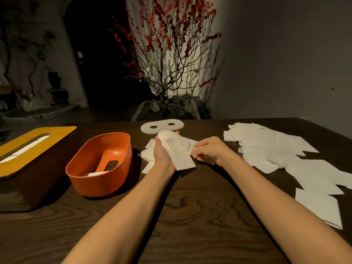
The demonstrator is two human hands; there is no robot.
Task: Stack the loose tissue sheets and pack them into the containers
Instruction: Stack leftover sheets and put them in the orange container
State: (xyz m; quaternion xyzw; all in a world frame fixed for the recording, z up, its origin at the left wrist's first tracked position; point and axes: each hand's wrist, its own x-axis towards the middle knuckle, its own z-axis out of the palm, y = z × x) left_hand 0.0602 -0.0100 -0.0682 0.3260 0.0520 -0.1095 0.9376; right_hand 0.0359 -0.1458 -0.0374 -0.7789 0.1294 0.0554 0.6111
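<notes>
orange tub [99, 164], white tissue sheets [270, 147], dark wood-grain table [200, 206]

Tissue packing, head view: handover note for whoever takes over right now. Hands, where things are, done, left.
Left hand: grips a folded stack of tissues, held above the table.
Right hand: fingers curled, pinching the stack's right edge.
Orange container: open, left of the hands, a little tissue at its bottom. Its white lid lies behind the hands.
Brown box with yellow lid: far left, closed, tissue showing in its slot.
Loose sheets: spread over the right of the table; a few more sheets lie under the hands.
Done: brown box looks filled.
Left: pack held stack, stack the remaining sheets, close the lid.
</notes>
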